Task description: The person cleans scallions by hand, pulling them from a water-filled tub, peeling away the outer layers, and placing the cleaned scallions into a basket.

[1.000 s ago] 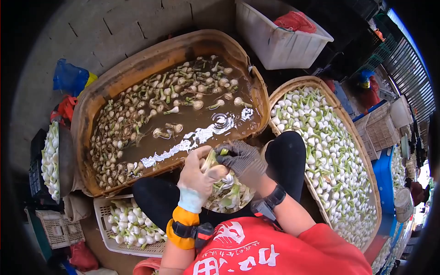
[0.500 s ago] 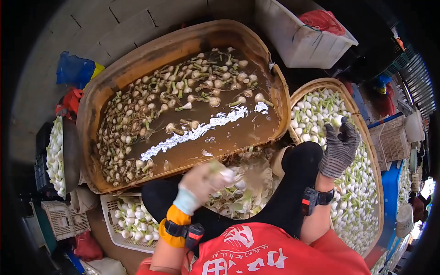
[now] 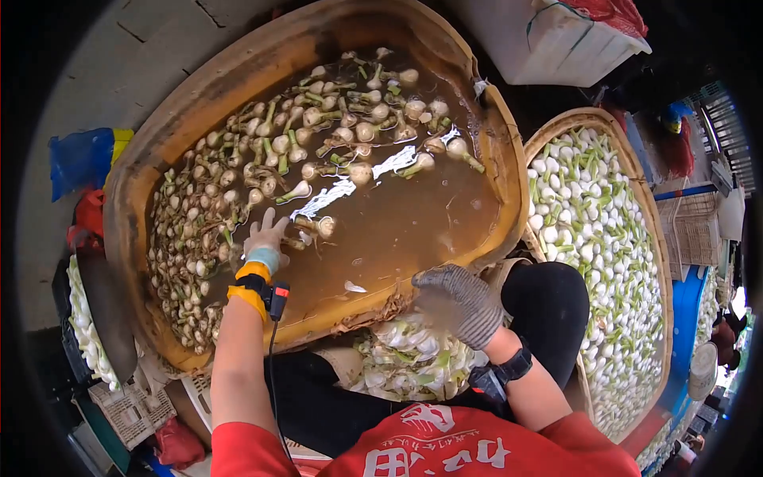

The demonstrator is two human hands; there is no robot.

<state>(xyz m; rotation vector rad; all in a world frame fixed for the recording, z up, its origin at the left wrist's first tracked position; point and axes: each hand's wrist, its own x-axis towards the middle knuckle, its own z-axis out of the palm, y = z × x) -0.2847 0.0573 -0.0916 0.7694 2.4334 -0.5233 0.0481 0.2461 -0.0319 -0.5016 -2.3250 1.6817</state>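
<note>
Left hand [image 3: 266, 238] open, fingers spread over the tub [image 3: 230, 77]; loose bulb [image 3: 324, 227] just right of it, more bulbs [image 3: 274, 147] left and far in murky water [image 3: 413, 230]. Right hand [image 3: 461, 302] curled above the near rim, blurred; can't tell if it grips anything. I'd cup 1 by its round body, light squeeze; wet skin probably slips. Tub: stiff, stained, round-cornered. Bulbs dull, stems green. Peelings [image 3: 417, 362], near: limp, papery. Right glove: striped knit.

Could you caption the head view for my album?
Gloved left hand reaching among brownish bulbs in a tub of murky water; gloved right hand near leafy scraps.
</note>
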